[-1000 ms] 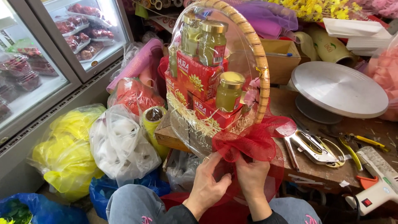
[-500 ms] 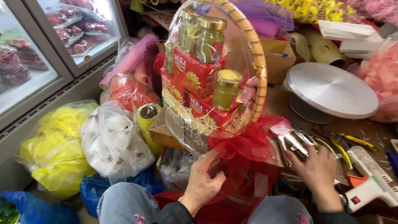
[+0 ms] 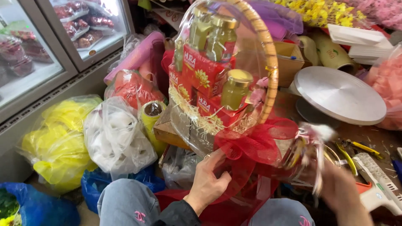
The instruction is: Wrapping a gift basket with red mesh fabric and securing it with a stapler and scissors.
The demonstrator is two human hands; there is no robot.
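The left hand [image 3: 208,181] presses flat against the lower front of a wrapped gift basket [image 3: 222,83], fingers spread over the clear film just below the red mesh bow [image 3: 255,142]; the hold looks meant to steady the tilted basket, which leans on the person's lap and against a cardboard box [image 3: 167,129] behind it. The right hand [image 3: 335,188] is low at the right and badly blurred, with pale ribbon [image 3: 316,142] and something yellowish in front of it, so I cannot tell whether it pinches the ribbon or is open.

Inside the film, red cartons [image 3: 201,73] with yellow flower prints are stacked in steps, so that each glass jar [image 3: 235,88] with a gold lid shows above the one in front (two taller jars stand at the top). Pale shredded paper fills the base, and a woven handle [image 3: 268,58] arches over all.

On the left lie a yellow bag [image 3: 58,142], a clear bag of white stuff [image 3: 117,136] and a roll of yellow ribbon [image 3: 153,115]. To the right a round grey turntable [image 3: 339,94] sits on the bench near a white glue gun [image 3: 379,184]. A glass-door chiller [image 3: 54,46] holds red packs at top left.
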